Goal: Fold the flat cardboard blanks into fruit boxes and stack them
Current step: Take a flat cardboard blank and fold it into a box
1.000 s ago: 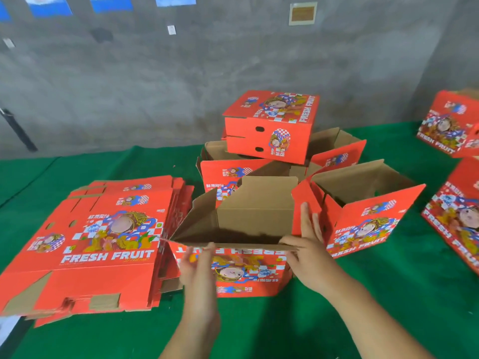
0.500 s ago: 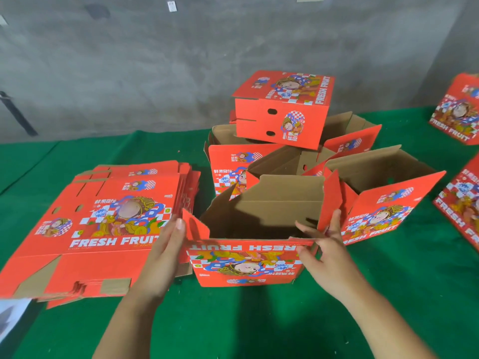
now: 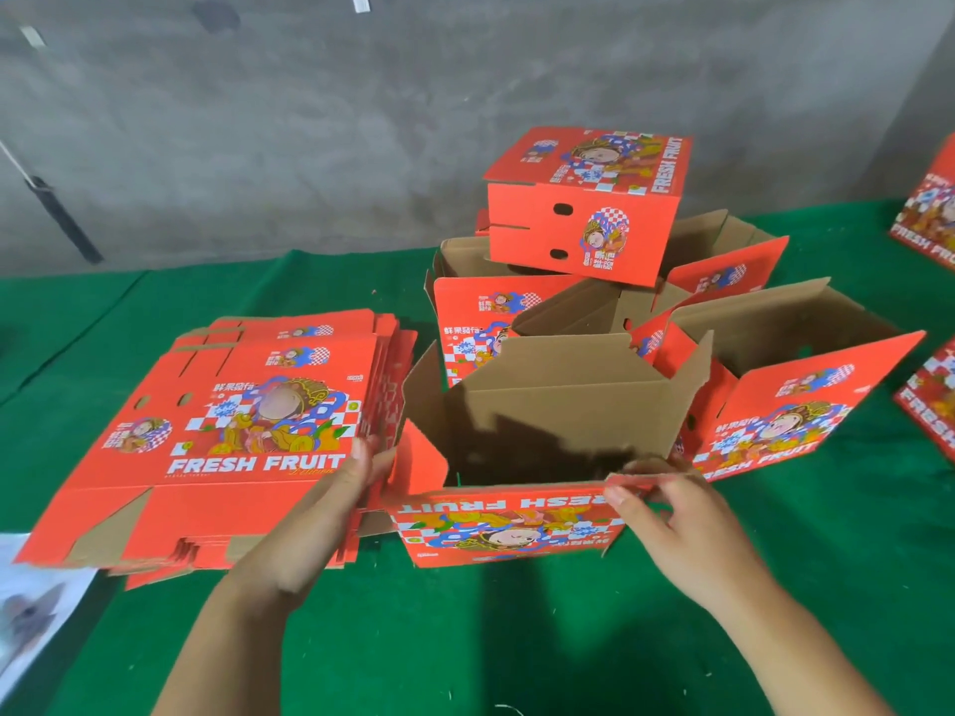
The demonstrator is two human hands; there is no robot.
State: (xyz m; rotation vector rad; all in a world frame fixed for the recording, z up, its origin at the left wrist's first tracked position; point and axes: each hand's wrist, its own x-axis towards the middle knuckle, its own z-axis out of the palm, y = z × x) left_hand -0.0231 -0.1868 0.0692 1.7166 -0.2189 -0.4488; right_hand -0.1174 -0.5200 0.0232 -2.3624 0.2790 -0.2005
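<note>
Box (image 3: 517,488) half-erected, open top, on green surface (image 3: 465,638) between flat blanks stack (image 3: 232,431) and finished boxes. Left hand (image 3: 320,519) flat, fingers straight against left side flap (image 3: 421,465); right hand (image 3: 672,524) pinches front wall's top edge. Best: fold side flaps inward squarely, keep front wall upright, don't crush corners.

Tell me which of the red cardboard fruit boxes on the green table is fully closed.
The red cardboard box perched on top of the rear pile, printed lid shut. The erected boxes below and beside it show open brown interiors.
</note>
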